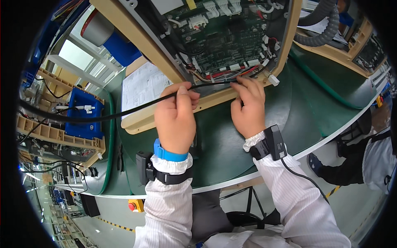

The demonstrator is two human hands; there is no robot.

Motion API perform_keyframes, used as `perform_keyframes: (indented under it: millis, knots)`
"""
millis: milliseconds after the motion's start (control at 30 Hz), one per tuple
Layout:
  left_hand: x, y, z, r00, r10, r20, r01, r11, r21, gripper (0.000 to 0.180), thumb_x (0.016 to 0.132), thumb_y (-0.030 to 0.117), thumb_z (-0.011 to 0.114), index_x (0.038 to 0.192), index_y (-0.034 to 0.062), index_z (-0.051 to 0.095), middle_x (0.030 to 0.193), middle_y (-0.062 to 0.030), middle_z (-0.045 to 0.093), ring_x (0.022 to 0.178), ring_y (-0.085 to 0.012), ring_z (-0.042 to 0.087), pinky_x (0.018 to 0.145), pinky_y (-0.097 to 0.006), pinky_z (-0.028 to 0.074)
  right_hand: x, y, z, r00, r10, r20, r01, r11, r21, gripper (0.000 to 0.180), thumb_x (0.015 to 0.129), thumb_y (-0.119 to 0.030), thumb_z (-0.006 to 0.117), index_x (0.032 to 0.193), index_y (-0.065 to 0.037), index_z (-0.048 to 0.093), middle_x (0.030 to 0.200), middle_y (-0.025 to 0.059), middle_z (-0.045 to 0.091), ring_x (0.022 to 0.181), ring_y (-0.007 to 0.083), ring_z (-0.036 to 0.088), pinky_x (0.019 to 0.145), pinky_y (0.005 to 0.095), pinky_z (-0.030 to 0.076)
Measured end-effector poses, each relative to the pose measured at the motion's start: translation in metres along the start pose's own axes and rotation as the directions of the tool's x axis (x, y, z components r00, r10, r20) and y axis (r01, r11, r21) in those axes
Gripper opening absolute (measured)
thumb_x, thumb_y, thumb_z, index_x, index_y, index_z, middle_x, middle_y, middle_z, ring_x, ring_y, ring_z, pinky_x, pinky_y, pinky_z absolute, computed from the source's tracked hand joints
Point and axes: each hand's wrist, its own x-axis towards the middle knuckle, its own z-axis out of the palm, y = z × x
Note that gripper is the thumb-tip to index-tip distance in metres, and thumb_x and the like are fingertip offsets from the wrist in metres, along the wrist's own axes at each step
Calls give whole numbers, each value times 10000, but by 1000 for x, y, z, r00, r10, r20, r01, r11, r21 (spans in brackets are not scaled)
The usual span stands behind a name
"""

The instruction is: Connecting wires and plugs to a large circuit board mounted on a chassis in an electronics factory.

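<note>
Cable [136,108], long, black and round, ran from left of the green rectangular circuit board [229,43] to its lower edge. The bare left hand [177,118] pinched the cable below the board's left corner; the bare right hand [250,108] reached it under the board's middle, its grip unclear. Guiding seemed the step; the next move likely called for steady tension.

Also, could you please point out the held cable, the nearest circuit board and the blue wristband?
Cable [82,120]: head view, on its black outer surface, toward the picture's left.
Circuit board [225,43]: head view, around the middle of its green face.
Wristband [170,155]: head view, on its blue strap.
</note>
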Motion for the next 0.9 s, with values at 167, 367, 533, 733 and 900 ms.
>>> perform_keyframes:
  millis: [167, 367, 533, 733, 900]
  knots:
    - [1, -16, -1, 991, 133, -20, -126, 971, 203, 267, 1045, 149, 487, 1153, -55, 621, 891, -100, 691, 808, -140, 644, 756, -264, 523, -1, -17, 0, 997, -65, 33, 66, 997, -30, 351, 724, 2, 564, 1051, -9, 692, 1195, 125, 632, 1208, 356, 517, 1102, 508, 345]
    - [3, -8, -2, 979, 201, 34, -200, 911, 362, 241, 1010, 118, 519, 1084, -67, 655, 846, -130, 699, 731, -164, 667, 691, -278, 517, -6, -23, 6, 981, -155, 120, 158, 987, -16, 359, 708, 0, 577, 1050, -22, 685, 1156, 129, 636, 1196, 343, 531, 1153, 547, 302]
    - [3, -8, 0, 978, 206, -38, -175, 903, 392, 249, 992, 137, 531, 988, -69, 671, 804, -153, 703, 694, -252, 683, 658, -336, 515, -4, -31, 11, 965, -192, 181, 203, 978, -50, 327, 685, 21, 607, 1009, -17, 634, 1172, 149, 624, 1196, 347, 529, 1149, 551, 310]
    - [3, -7, -4, 954, 298, 24, -259, 784, 564, 209, 955, 122, 557, 963, -45, 684, 746, -203, 678, 673, -331, 675, 646, -371, 514, -4, -30, 13, 971, -161, 178, 170, 985, -35, 369, 680, 40, 604, 1045, -5, 581, 1207, 165, 610, 1201, 354, 530, 1148, 539, 322]
    - [3, -3, -1, 961, 274, 25, -254, 849, 463, 212, 948, 110, 553, 952, -55, 684, 748, -206, 678, 686, -333, 681, 641, -373, 516, -4, -30, 12, 966, -163, 201, 179, 982, -61, 374, 681, 47, 602, 1051, -2, 579, 1213, 170, 607, 1207, 358, 529, 1145, 534, 331]
